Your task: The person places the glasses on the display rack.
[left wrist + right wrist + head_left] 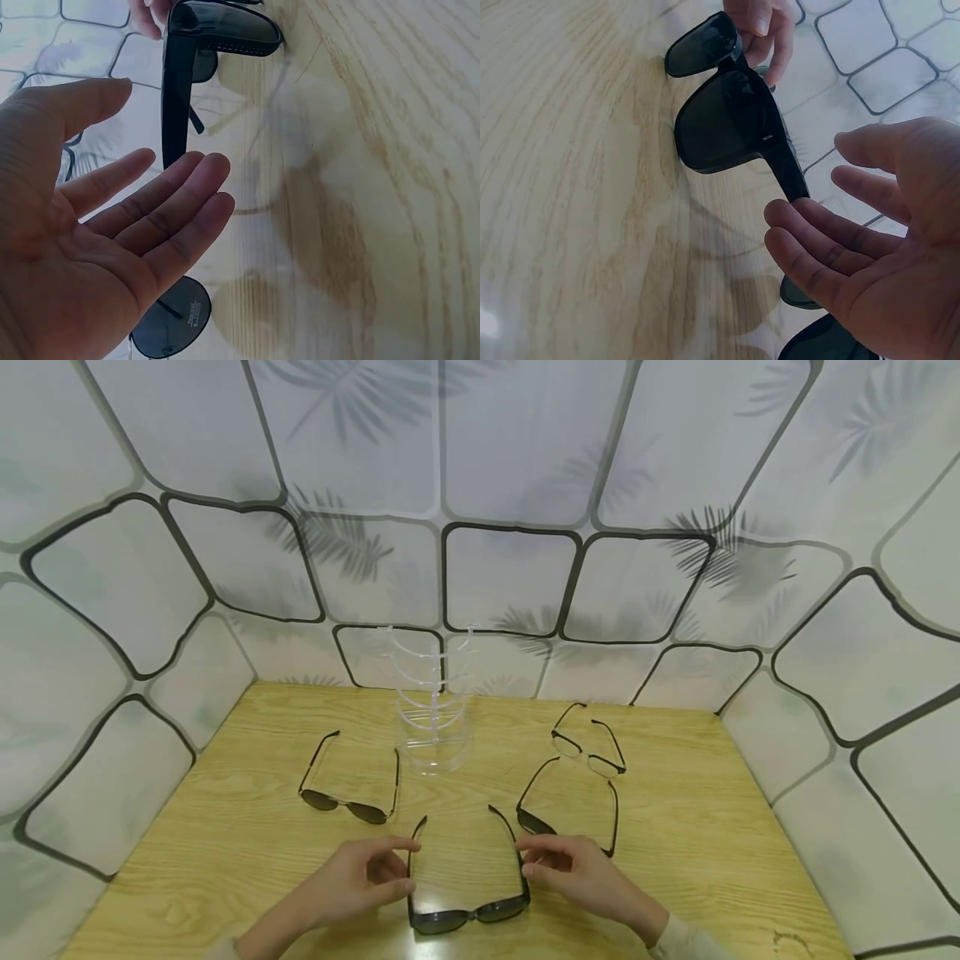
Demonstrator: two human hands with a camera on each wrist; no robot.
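A pair of black sunglasses (pixel 441 922) lies near me on the table, its arms unfolded and pointing away. My left hand (pixel 360 881) is beside the left arm of the frame, fingertips right at it. On the other side, my right hand (pixel 577 872) is at the right arm. In the left wrist view the thumb and fingers (pixel 191 180) are spread apart, near the black temple (pixel 176 105). The right wrist view likewise shows parted, relaxed fingers (pixel 802 259) by the temple, below the dark lens (pixel 724 120).
Thin-framed sunglasses (pixel 367 812) lie to the left. Another dark pair (pixel 536 822) is behind my right hand, partly covered by it, with clear-lens glasses (pixel 603 767) farther back. A transparent tiered stand (pixel 435 727) stands at the back of the wooden table (pixel 225 852). Patterned walls (pixel 510 581) enclose it.
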